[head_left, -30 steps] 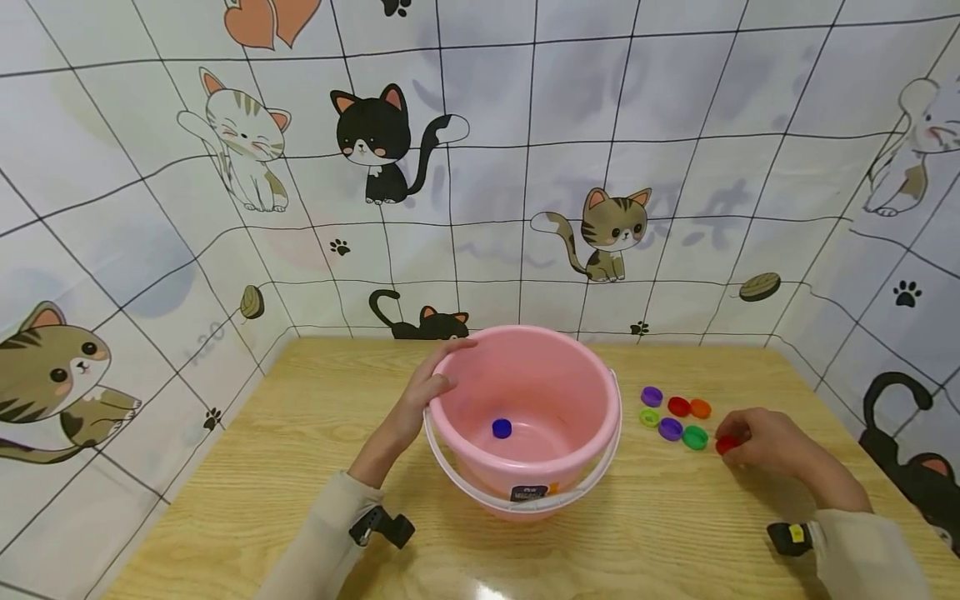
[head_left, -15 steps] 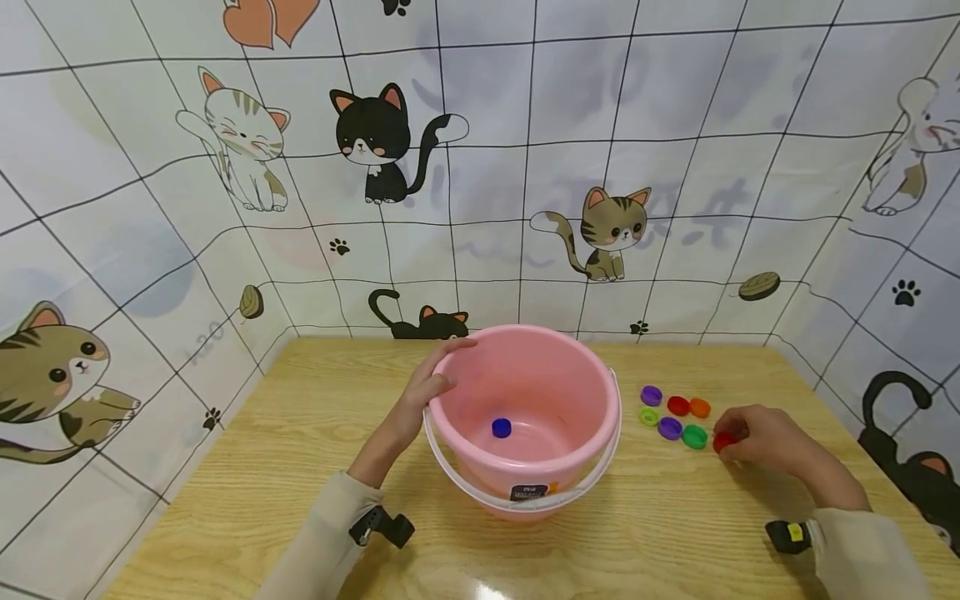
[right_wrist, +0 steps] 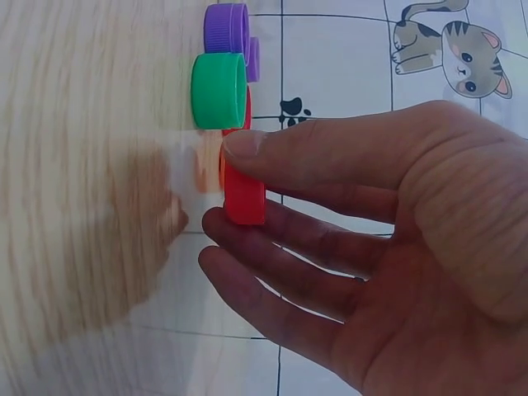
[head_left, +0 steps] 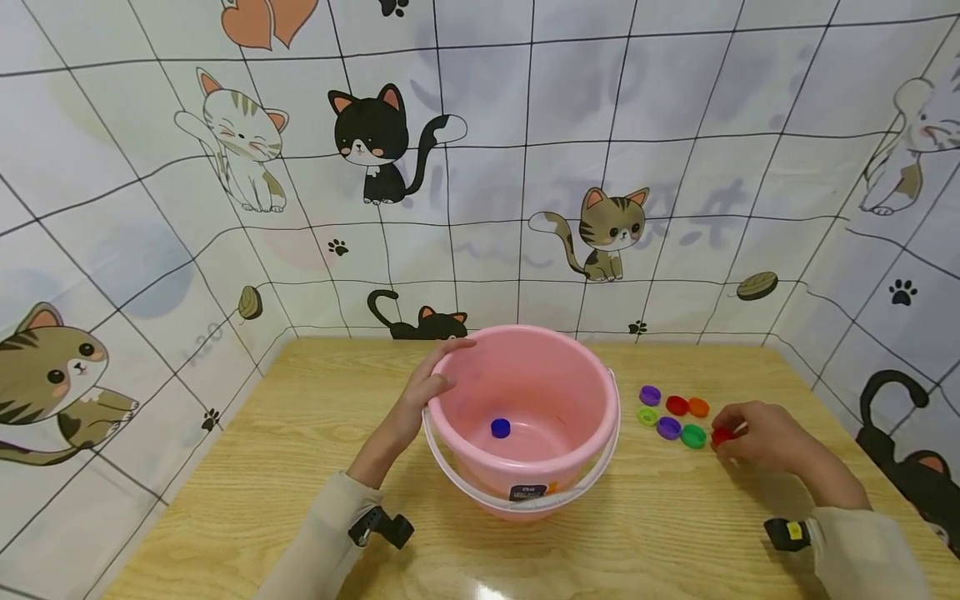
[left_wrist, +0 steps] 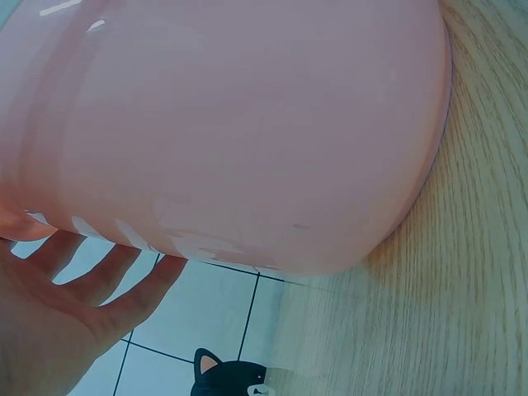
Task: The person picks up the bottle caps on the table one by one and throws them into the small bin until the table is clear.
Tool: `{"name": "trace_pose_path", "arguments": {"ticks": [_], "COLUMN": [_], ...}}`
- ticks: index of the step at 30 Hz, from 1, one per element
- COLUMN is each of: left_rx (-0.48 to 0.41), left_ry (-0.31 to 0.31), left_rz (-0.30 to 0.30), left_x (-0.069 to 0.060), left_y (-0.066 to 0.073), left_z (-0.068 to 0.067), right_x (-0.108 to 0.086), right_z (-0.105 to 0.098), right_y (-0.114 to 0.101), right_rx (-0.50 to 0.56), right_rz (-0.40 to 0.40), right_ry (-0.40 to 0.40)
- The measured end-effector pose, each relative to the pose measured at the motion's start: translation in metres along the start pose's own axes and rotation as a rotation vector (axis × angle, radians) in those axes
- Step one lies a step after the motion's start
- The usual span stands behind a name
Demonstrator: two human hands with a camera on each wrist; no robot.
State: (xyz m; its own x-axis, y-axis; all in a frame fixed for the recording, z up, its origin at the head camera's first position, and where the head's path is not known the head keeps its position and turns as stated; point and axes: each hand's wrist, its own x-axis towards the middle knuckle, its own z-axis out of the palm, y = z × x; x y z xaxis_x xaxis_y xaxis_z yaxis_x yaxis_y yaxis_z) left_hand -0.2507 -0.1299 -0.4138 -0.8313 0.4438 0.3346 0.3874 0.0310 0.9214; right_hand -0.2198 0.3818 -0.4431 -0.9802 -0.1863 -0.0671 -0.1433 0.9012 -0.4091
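Observation:
A pink bucket point(head_left: 525, 467) stands upright on the table with its white handle point(head_left: 450, 479) hanging down in front. My left hand point(head_left: 408, 407) holds the bucket's left rim. In the left wrist view, its fingers point(left_wrist: 136, 293) lie against the outer wall. Inside the bucket lies a dark blue bottle cap point(head_left: 500, 428). To the right of the bucket, my right hand point(head_left: 765, 437) pinches a red bottle cap point(right_wrist: 246, 198) between thumb and fingers, low over the tabletop. Just left of it sits a green bottle cap point(head_left: 693, 436).
Loose caps lie between bucket and right hand: two purple caps point(head_left: 650, 395), another red cap point(head_left: 677, 406), an orange cap point(head_left: 698, 407) and a yellow-green cap point(head_left: 647, 417). A cat-patterned cloth point(head_left: 487, 167) hangs behind and beside the wooden table point(head_left: 315, 400).
My right hand has shifted slightly left and away from me with the red cap, closer to the green one. The left hand and the bucket have stayed put.

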Motion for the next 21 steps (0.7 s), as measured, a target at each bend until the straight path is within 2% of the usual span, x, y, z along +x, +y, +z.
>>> {"name": "trace_pose_path", "arguments": {"ticks": [21], "left_rx": [-0.020], "left_ry": [0.002], "left_rz": [0.012], "left_x": [0.0000], "left_y": [-0.0003], "left_z": [0.0007], "right_x": [-0.0027], "right_z": [-0.0050], "right_y": [-0.0090], "right_rx": [0.003], "right_rz": [-0.036], "right_ry": [0.034]}}
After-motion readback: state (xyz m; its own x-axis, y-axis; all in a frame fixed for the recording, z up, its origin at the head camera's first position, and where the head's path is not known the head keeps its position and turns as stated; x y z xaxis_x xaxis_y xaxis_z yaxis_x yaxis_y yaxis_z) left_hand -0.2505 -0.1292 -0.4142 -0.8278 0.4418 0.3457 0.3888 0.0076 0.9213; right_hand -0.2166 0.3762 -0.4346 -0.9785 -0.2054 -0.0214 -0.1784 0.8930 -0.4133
